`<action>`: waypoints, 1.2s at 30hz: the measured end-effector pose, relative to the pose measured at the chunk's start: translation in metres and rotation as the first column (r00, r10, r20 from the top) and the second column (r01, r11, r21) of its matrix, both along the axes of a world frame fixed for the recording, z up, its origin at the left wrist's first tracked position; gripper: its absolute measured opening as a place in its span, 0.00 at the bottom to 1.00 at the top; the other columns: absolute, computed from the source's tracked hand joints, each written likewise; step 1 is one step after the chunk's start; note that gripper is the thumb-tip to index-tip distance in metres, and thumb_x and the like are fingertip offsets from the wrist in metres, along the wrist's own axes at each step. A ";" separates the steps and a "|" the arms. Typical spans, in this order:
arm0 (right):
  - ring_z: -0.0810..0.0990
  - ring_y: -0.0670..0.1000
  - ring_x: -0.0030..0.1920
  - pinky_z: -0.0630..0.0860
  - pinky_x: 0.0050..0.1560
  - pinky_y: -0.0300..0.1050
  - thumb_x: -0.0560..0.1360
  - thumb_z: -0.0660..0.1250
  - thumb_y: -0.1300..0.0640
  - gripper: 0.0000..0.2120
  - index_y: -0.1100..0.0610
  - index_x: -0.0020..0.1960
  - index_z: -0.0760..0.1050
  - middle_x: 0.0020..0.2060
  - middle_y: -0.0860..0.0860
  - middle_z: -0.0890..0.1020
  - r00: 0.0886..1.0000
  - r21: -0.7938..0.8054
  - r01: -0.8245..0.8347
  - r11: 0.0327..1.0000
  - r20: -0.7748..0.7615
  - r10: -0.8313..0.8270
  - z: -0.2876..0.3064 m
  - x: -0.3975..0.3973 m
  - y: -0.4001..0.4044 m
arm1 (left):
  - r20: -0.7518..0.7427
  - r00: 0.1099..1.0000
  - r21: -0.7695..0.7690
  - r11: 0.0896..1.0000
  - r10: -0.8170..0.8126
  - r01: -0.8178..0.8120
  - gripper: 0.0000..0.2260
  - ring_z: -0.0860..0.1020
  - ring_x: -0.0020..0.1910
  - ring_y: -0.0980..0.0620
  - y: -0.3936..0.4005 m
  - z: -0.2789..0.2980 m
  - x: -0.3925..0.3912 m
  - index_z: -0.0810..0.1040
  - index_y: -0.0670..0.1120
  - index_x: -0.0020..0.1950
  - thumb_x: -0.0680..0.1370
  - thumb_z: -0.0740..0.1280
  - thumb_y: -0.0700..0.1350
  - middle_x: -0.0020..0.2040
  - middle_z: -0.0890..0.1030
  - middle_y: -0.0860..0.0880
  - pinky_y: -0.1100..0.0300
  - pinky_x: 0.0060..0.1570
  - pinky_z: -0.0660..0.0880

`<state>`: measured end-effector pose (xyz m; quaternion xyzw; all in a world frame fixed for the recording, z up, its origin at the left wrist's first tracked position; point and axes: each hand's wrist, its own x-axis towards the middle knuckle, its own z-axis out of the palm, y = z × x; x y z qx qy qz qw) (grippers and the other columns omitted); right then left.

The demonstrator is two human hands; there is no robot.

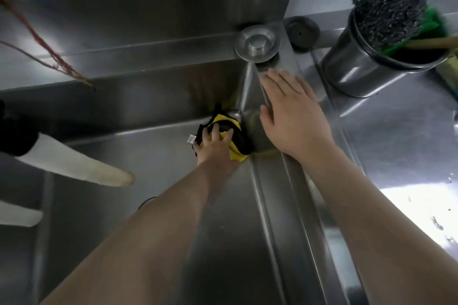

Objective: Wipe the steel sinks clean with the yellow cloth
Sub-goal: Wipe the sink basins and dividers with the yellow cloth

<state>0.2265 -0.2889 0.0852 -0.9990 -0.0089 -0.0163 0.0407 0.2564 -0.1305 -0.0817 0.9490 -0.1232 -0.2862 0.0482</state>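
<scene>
L hand (215, 146) is down in the steel sink (153, 156), fingers curled over the yellow cloth (235, 150), bunched w/ dark patches, pressed into the far right corner of the basin floor. R hand (290, 116) lies flat, fingers straight, on the sink's right rim, holding nothing. Cloth looks soft, light, prob. damp; it'll crumple and slide easily on slick steel, so best gripped as a wad under the palm w/ fingers spread over the top. Far right on the counter: steel canister (357, 67) w/ scourer (389, 12). Round steel plug (256, 43) sits at the far corner.
</scene>
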 end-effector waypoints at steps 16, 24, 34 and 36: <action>0.58 0.51 0.77 0.50 0.77 0.50 0.80 0.56 0.51 0.27 0.59 0.77 0.62 0.76 0.54 0.65 1.000 0.002 0.011 1.000 0.012 -0.012 -0.002 0.002 0.000 | 0.418 0.892 -0.299 0.953 0.171 -0.043 0.22 0.66 0.64 0.38 -0.008 0.028 0.050 0.73 0.53 0.65 0.72 0.66 0.39 0.67 0.69 0.47 0.39 0.63 0.66; 0.61 0.53 0.77 0.54 0.78 0.53 0.79 0.58 0.52 0.26 0.59 0.75 0.64 0.75 0.55 0.67 0.999 0.013 0.018 1.000 0.026 -0.018 0.000 0.002 0.003 | 0.612 0.654 -0.633 0.771 0.445 0.068 0.20 0.69 0.62 0.38 -0.030 0.088 0.040 0.79 0.52 0.55 0.66 0.65 0.37 0.61 0.76 0.50 0.36 0.59 0.67; 0.60 0.52 0.77 0.53 0.77 0.51 0.79 0.58 0.52 0.26 0.58 0.76 0.63 0.75 0.53 0.67 0.999 0.020 0.026 0.999 0.031 -0.027 0.000 0.002 0.003 | 0.321 0.628 -0.882 0.465 0.708 -0.074 0.23 0.69 0.61 0.44 -0.040 0.070 0.025 0.75 0.49 0.62 0.67 0.69 0.40 0.63 0.72 0.47 0.45 0.62 0.70; 0.60 0.51 0.77 0.53 0.77 0.51 0.80 0.57 0.52 0.26 0.58 0.76 0.63 0.75 0.53 0.66 0.999 0.020 0.027 0.999 0.032 -0.028 -0.001 0.002 0.003 | -0.002 0.680 -0.925 0.257 0.734 -0.280 0.24 0.71 0.62 0.48 -0.045 0.052 0.020 0.73 0.49 0.65 0.69 0.72 0.40 0.63 0.71 0.49 0.46 0.65 0.70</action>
